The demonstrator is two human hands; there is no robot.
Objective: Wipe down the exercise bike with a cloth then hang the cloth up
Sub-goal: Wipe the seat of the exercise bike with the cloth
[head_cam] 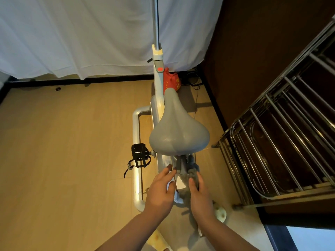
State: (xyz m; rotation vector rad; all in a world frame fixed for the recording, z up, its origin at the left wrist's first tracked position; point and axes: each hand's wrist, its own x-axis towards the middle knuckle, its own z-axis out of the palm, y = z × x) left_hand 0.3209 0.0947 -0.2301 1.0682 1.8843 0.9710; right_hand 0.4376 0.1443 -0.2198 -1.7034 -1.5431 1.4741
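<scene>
**Both hands at the seat post, cloth under the right**

The exercise bike (pixel 157 109) stood on the pale wood floor (pixel 72 142), its white frame running away from the person toward a white curtain (pixel 90 37). The grey saddle (pixel 178 129) is taken as the reference point for all positions below.

Just below the rear of the saddle, the grey cloth (pixel 193 172) lay bunched against the seat post. The right hand (pixel 200 192) was on the cloth there; its grip was curled over the fabric, thumb to the inside, holding it against the post. More of the cloth hung down beneath that hand.

The left hand (pixel 162 189) was below and slightly left of the saddle, just beside the right hand. Its fingers were extended and loosely spread, the tips touching the frame beside the post. It held nothing.

Left of the saddle, a black pedal (pixel 139 155) with a strap stuck out from the frame. Further left ran the white base bar (pixel 136 153), lying on the floor.

Beyond the saddle's nose, a red bag (pixel 171 82) sat on the floor beside the frame. Right of the saddle stood a metal rack (pixel 282 134) of chrome rails, close to the bike but not touching it.
</scene>
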